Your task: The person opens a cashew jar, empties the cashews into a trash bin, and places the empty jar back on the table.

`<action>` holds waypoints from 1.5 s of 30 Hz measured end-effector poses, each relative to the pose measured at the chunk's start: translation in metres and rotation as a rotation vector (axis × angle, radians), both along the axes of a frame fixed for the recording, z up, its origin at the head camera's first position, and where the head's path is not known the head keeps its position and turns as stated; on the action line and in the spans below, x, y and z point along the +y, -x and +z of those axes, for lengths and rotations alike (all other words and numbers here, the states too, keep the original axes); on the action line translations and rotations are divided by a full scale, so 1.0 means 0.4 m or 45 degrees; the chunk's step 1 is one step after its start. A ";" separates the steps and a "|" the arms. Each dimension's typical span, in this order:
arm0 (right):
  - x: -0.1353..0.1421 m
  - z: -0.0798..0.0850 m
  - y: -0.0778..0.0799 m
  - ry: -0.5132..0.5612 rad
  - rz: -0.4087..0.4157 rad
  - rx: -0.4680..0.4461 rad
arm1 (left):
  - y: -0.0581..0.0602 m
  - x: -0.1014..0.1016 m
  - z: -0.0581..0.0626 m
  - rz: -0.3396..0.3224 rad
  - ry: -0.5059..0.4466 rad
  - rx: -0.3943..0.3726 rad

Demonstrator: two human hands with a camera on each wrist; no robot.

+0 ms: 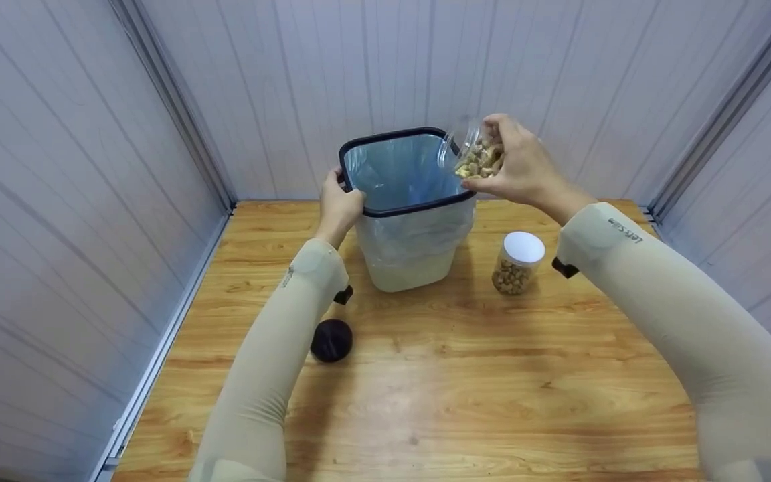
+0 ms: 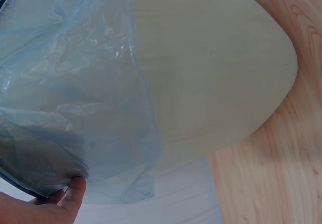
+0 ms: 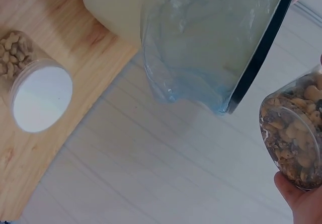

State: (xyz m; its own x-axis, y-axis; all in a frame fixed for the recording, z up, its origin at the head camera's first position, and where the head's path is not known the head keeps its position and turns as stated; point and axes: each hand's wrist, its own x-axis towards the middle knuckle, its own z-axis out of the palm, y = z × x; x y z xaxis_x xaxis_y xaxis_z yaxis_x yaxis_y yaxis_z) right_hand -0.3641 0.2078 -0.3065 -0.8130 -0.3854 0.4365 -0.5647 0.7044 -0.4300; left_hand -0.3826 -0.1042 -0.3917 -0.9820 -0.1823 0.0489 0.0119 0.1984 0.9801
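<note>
My left hand (image 1: 340, 207) grips the black rim at the left side of a cream-coloured trash bin (image 1: 409, 271), which leans toward me. A thin bluish bin liner (image 1: 392, 174) lines it and hangs over its outside. Held by the fingers and thumb of my right hand (image 1: 526, 164), a clear jar (image 1: 451, 150) lies tipped sideways, its mouth over the right part of the bin's rim. Nuts (image 3: 297, 141) are inside, cashews mixed with darker bits. In the left wrist view, the thumb (image 2: 75, 191) presses the liner near the rim.
A second clear jar (image 1: 518, 264) of cashews with a white lid stands upright right of the bin. A round black lid (image 1: 332, 341) lies beside my left forearm. White panelled walls (image 1: 385, 60) enclose the wooden table (image 1: 425, 402) on the back and sides.
</note>
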 end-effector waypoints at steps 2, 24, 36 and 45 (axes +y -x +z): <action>0.000 0.005 0.005 -0.004 0.005 0.016 | 0.001 0.000 0.000 0.004 0.001 0.003; -0.019 0.028 0.023 -0.304 -0.047 -0.004 | -0.007 0.000 0.001 0.003 0.007 0.019; -0.014 0.017 0.034 -0.390 -0.027 0.081 | 0.001 0.003 0.003 0.009 0.015 0.011; -0.014 0.017 0.039 -0.442 -0.024 0.101 | 0.001 0.008 0.004 0.014 0.032 -0.009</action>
